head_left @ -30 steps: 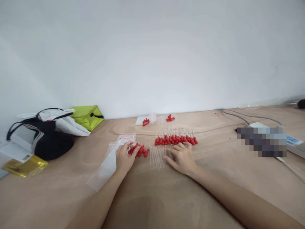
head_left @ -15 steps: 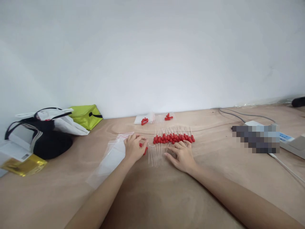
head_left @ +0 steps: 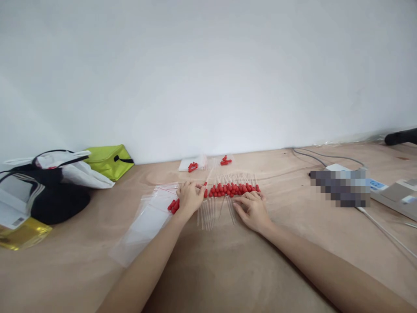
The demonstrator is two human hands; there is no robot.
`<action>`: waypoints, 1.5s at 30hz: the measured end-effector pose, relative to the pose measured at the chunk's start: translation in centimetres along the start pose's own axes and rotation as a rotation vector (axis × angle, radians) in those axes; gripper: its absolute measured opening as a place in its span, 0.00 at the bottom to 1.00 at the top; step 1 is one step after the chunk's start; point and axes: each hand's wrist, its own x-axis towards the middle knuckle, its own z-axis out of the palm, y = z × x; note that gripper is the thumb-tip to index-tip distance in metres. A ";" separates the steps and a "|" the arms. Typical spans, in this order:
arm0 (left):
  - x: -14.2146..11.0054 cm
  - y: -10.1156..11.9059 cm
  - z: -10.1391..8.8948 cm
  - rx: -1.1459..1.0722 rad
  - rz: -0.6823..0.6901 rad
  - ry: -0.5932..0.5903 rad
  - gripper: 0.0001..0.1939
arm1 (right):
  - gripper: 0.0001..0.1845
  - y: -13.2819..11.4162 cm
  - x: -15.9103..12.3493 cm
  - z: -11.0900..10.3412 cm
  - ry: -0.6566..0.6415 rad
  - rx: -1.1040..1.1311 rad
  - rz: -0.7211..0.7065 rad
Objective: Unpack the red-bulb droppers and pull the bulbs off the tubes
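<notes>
A row of glass droppers with red rubber bulbs [head_left: 228, 189] lies across the middle of the table, thin tubes pointing away. More clear glass tubes [head_left: 206, 216] lie in front, pointing towards me. At the row's left end, my left hand [head_left: 191, 196] is closed, thumb and fingertips on a dropper [head_left: 205, 184] whose red bulb shows beside them. Beneath and beside that hand lie loose red bulbs [head_left: 173, 206] on clear zip bags [head_left: 148, 221]. My right hand [head_left: 253, 211] rests at the row's right end, thumb apart from its fingers, fingertips touching the bulbs.
Behind the row are small bags with red-bulbed droppers [head_left: 225, 161]. A lime-green bag [head_left: 109, 160], a black bag [head_left: 60, 198] and a gold packet [head_left: 24, 232] sit at left. At right are a power strip [head_left: 378, 186], cables and a blurred-out item [head_left: 340, 188].
My left hand has moved away from me, up to the row's left end, uncovering loose red bulbs on the bags. My right hand stays at the row's right end. The view has shifted slightly.
</notes>
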 end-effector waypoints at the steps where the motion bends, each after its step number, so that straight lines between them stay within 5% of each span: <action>1: -0.8 -0.3 -0.3 -0.018 0.031 0.020 0.09 | 0.10 0.1 0.0 0.1 0.015 0.017 -0.016; 7: -6.2 -2.2 -1.3 -0.104 0.496 0.169 0.07 | 0.24 -0.8 0.0 -0.3 0.027 0.066 -0.208; 11: -7.3 -1.9 -1.5 -0.118 0.639 0.234 0.07 | 0.20 -2.0 0.0 -0.5 -0.080 0.010 -0.367; 17: -7.0 -0.9 -1.3 -0.157 0.655 0.248 0.08 | 0.11 -2.3 -0.1 0.3 -0.038 -0.025 -0.390; 37: -7.6 -0.8 -0.7 -0.246 0.775 0.149 0.10 | 0.11 -2.9 -0.6 -0.6 -0.052 0.033 -0.467; 45: -8.1 -3.0 -1.7 -0.271 0.772 0.213 0.08 | 0.10 -0.9 -1.1 -1.6 0.003 0.031 -0.365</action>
